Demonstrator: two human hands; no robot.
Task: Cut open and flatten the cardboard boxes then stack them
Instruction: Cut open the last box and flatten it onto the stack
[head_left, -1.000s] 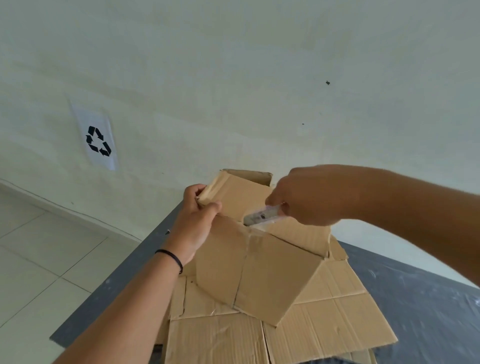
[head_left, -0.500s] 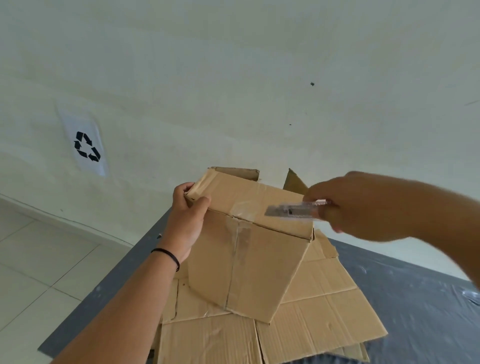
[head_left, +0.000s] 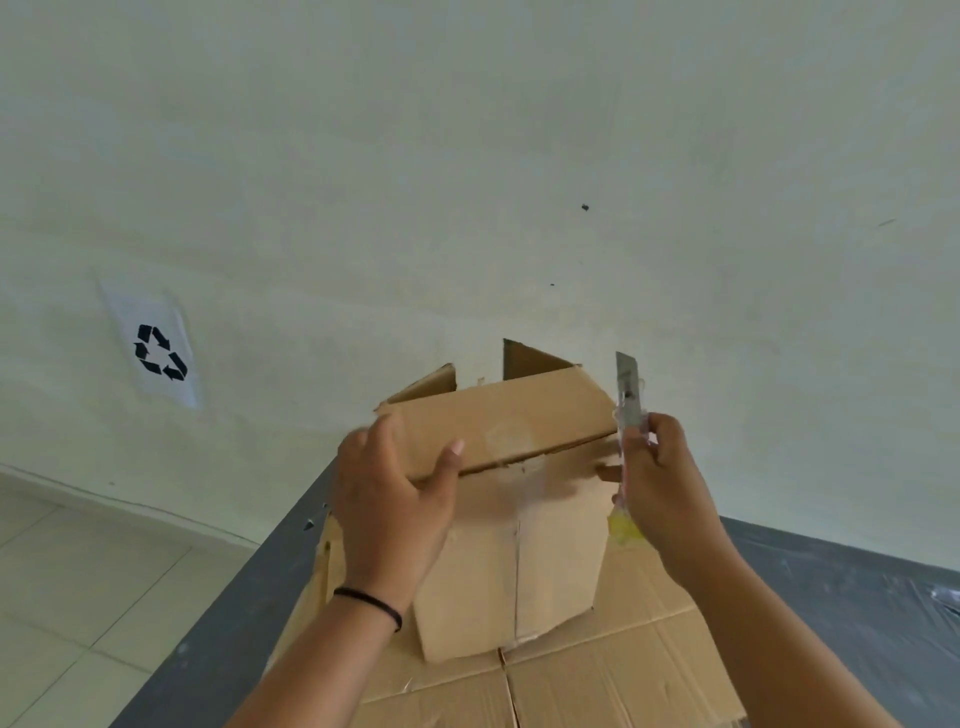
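Box (head_left: 519, 530) stands upright on flattened cardboard (head_left: 623, 670), which lies on a dark grey surface (head_left: 228, 618). Top flaps are partly open: near flap folded down over the front edge, two back flaps sticking up against the wall (head_left: 467, 156). A seam runs down the middle of the box's front face.

Left hand (head_left: 387, 512) grips the near flap at its left end, thumb on top of the flap, fingers curled around the left side of the box. A black band (head_left: 371, 603) sits on that wrist.

Right hand (head_left: 662, 486) holds a knife (head_left: 628, 400) just beside the box's upper right corner. Fingers are curled round the handle and pinch it; the blade points straight up, clear of the flap's top. Whether the knife body touches the box's edge cannot be told. A yellow bit of the handle shows below the hand.

Flattened cardboard spreads wider than the box on the near and right sides, with a slit between panels in front. It looks to be more than one layer at the near right edge.

Recycling sign (head_left: 158, 353) is stuck on the wall at left. Pale tiled floor (head_left: 67, 587) shows at lower left.
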